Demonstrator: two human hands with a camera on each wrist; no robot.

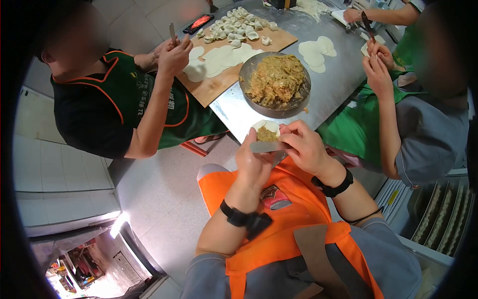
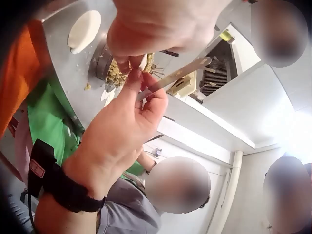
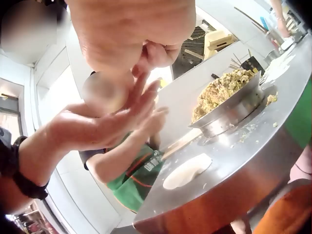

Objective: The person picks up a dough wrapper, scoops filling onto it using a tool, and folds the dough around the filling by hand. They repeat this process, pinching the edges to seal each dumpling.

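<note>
In the head view, my left hand (image 1: 253, 162) cradles a round dumpling wrapper (image 1: 271, 123), its thumb at the wrapper's edge. A mound of yellowish-brown filling (image 1: 267, 134) sits on that wrapper. My right hand (image 1: 309, 149) has its fingertips at the opposite edge and also grips a flat metal filling spatula (image 1: 266, 147), whose blade lies across in front of the wrapper. The spatula (image 2: 183, 75) sticks out from between the right-hand fingers in the left wrist view. Just beyond both hands stands a metal bowl (image 1: 304, 98) heaped with filling.
A wooden board (image 1: 204, 93) bears flat wrappers and several finished dumplings (image 1: 236, 27). More wrappers (image 1: 316, 52) lie on the steel table (image 1: 333, 74); a single wrapper (image 3: 187, 171) is near its edge. People in green aprons work on both sides. A phone (image 1: 198, 23) lies behind the board.
</note>
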